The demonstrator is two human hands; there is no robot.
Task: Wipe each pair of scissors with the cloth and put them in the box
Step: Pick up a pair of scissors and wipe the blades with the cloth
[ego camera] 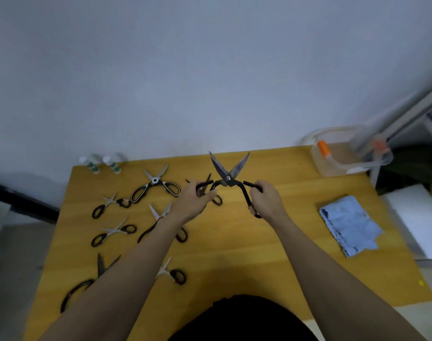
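Early days, I judge: the left hand and right hand each grip a handle of the spread-open black scissors above the surface, cloth untouched, box seemingly empty, other pairs unwiped.

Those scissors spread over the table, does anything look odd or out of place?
Slightly: the clear plastic box hangs over the table's far right corner. Both hands hold black shears wide open while the blue cloth lies untouched.
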